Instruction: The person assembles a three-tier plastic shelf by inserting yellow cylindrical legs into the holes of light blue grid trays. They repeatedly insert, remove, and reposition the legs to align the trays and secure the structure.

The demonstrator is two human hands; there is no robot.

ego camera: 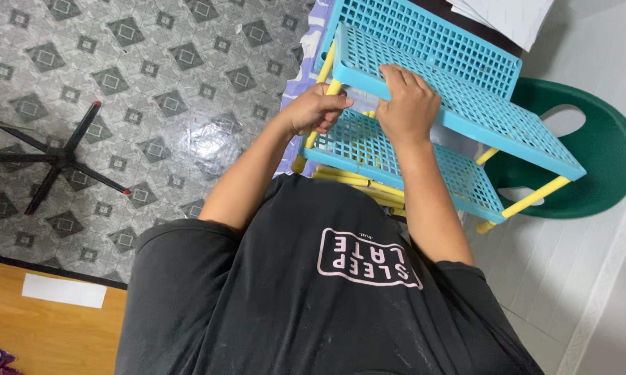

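Patterned grey floor tiles (153,69), green plastic chair (597,160).

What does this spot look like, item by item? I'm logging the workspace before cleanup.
Surface: grey patterned floor.
Job's things: blue lattice rack, top panel, yellow tube at its corner, loose yellow tubes below.
Clutter: white paper on wooden board.
Grippers: left hand grips the yellow tube; right hand grips the top panel.
Cables: nothing seen.
Surroundings: green plastic chair, black star-shaped base.
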